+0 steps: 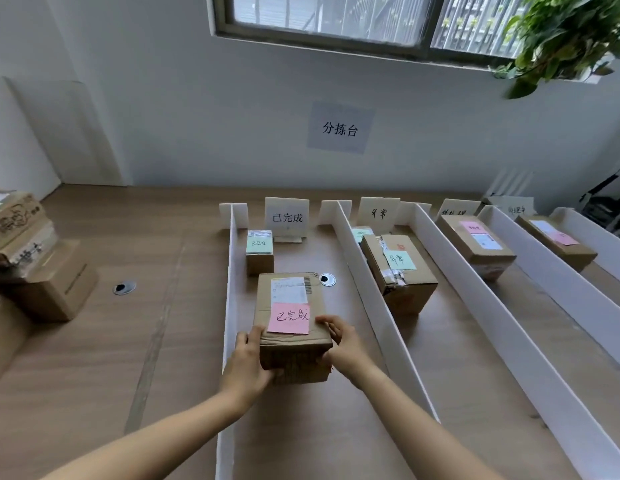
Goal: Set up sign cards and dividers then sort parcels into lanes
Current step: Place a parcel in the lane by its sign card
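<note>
**Head view: parcel held at its near end in the leftmost lane**

- Parcel (291, 323): brown carton between the left divider (229, 306) and the next divider (378, 306), towards the left one. Its pink note (289, 318) carries the same writing as the sign card (287, 216) at the far end of this lane, so it looks correctly sorted.
- Long axis: runs along the lane, straight away from the person towards the sign card.
- Left hand (248, 362): grips the near-left corner, thumb on top, fingers (263, 372) wrapped round the near face.
- Right hand (343, 344): grips the near-right corner, fingers (327, 320) curled over the top edge.
- Both hands sit at the near end, about level with each other; neither is clearly closer. The whole carton lies ahead of the fingers.
- Cannot tell whether its underside rests fully on the desk (128, 358) or hangs just above it.
- Small parcel (260, 252): further up the same lane, just in front of the sign card, near the carton's far end but not touching it.
- Judgement: the set-down is nearly done. What remains is a release, or a short straight push up the lane. A skewed push could knock the left divider or bump the small parcel.
- A stack of parcels (35, 265) waits at the desk's left edge, so sorting is likely not finished.
</note>
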Motion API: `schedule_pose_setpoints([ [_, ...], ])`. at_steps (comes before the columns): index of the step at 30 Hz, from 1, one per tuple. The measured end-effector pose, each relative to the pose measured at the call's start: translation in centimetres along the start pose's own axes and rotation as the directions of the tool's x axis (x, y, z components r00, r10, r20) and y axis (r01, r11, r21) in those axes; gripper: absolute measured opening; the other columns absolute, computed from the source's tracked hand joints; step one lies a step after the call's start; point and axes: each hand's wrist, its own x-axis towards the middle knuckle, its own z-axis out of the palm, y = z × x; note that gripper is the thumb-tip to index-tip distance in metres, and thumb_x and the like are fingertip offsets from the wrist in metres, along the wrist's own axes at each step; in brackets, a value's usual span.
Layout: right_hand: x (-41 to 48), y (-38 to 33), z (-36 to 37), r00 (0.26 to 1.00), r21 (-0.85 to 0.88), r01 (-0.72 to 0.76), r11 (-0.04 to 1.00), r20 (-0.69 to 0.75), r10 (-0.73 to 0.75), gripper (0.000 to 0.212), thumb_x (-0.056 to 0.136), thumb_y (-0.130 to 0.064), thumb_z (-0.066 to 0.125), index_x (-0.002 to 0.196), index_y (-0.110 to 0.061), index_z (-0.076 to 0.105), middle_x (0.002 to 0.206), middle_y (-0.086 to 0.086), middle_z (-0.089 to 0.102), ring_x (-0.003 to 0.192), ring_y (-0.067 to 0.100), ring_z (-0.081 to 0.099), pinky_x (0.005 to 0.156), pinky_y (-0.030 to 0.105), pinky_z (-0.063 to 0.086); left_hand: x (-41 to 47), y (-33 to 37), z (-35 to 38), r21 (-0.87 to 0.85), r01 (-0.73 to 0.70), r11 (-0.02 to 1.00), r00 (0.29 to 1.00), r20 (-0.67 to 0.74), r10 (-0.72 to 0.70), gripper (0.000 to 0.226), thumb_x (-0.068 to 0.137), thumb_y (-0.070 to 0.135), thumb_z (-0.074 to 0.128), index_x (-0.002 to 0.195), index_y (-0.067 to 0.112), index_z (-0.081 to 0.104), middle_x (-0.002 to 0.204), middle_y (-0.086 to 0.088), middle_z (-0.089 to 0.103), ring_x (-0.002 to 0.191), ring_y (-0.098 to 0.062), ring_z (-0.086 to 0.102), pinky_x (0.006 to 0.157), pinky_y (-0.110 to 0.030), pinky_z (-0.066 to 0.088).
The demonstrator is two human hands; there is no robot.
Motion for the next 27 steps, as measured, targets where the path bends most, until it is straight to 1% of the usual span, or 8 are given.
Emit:
schedule_pose_setpoints([
  [7,3.5,5.0,-1.0,0.997,-0.129,-0.063,0.990,0.040,0.068,0.067,0.071,0.019,0.053,0.106,-0.038,0.054,0.125,-0.002,0.057,0.118,0.019,0.056,0.055,0.021,0.052,1.8,-1.1,4.6,0.094,0.111,0.989,0.985,0.124,-0.123,0.072,0.075,0.014,0.071,0.137,0.027,0.035,0.115,-0.003,0.046,0.102,-0.026,0.057,0.087,-0.037,0.050],
  [9,4.5,6.6,-1.5,0.996,-0.168,-0.068,0.983,0.047,0.077,0.067,0.072,0.016,0.057,0.116,-0.033,0.056,0.129,0.000,0.057,0.122,0.019,0.054,0.074,0.031,0.059,2.9,-1.4,5.6,0.134,0.126,0.983,0.974,0.171,-0.148,0.069,0.081,0.010,0.064,0.141,0.026,0.034,0.118,-0.005,0.047,0.108,-0.026,0.055,0.092,-0.034,0.047],
  [11,5.2,7.5,-1.9,0.995,-0.208,-0.084,0.975,0.035,0.093,0.069,0.074,0.014,0.063,0.133,-0.019,0.052,0.135,0.003,0.054,0.128,0.020,0.050,0.099,0.033,0.050,4.2,-1.6,6.4,0.163,0.127,0.978,0.969,0.190,-0.158,0.068,0.085,0.010,0.061,0.145,0.023,0.032,0.124,-0.006,0.047,0.115,-0.025,0.052,0.096,-0.029,0.042],
  [14,6.3,6.8,-2.8,0.996,-0.267,-0.078,0.961,0.022,0.086,0.069,0.078,0.012,0.067,0.139,-0.015,0.048,0.136,0.001,0.050,0.129,0.016,0.046,0.109,0.027,0.037,6.5,-1.6,6.9,0.163,0.122,0.979,0.972,0.178,-0.151,0.066,0.088,0.008,0.058,0.146,0.022,0.030,0.126,-0.006,0.049,0.119,-0.022,0.049,0.097,-0.024,0.037],
  [17,8.1,5.8,-3.8,0.995,-0.294,-0.062,0.954,0.054,0.081,0.059,0.086,0.009,0.060,0.139,-0.015,0.048,0.122,-0.001,0.052,0.118,0.013,0.048,0.091,0.012,0.043,8.9,-1.4,7.3,0.165,0.135,0.977,0.971,0.172,-0.163,0.067,0.086,0.007,0.059,0.145,0.020,0.033,0.128,-0.008,0.050,0.121,-0.022,0.047,0.097,-0.022,0.035],
  [20,10.1,5.1,-4.5,0.997,-0.261,-0.040,0.964,0.058,0.057,0.044,0.095,0.004,0.049,0.134,-0.016,0.054,0.118,-0.001,0.059,0.101,0.012,0.056,0.063,0.012,0.050,11.4,-1.3,7.7,0.164,0.148,0.975,0.970,0.168,-0.175,0.068,0.083,0.005,0.060,0.145,0.019,0.035,0.129,-0.010,0.052,0.121,-0.023,0.048,0.101,-0.024,0.035],
  [24,13.2,5.1,-5.0,0.996,-0.363,0.080,0.928,0.076,-0.057,0.024,0.103,-0.018,0.043,0.106,-0.021,0.066,0.090,-0.007,0.071,0.076,0.001,0.069,0.061,0.016,0.053,14.5,-1.2,8.4,0.186,0.160,0.969,0.969,0.157,-0.190,0.068,0.087,0.008,0.059,0.147,0.021,0.031,0.127,-0.009,0.050,0.120,-0.024,0.049,0.102,-0.028,0.038],
  [27,16.2,5.9,-4.8,0.995,-0.370,0.085,0.925,0.084,-0.058,0.029,0.103,-0.030,0.040,0.111,-0.044,0.064,0.106,-0.007,0.070,0.099,0.010,0.068,0.084,0.032,0.057,16.4,-1.1,8.9,0.206,0.166,0.964,0.969,0.150,-0.199,0.069,0.089,0.011,0.057,0.149,0.022,0.025,0.130,-0.009,0.047,0.122,-0.024,0.047,0.104,-0.029,0.038],
])
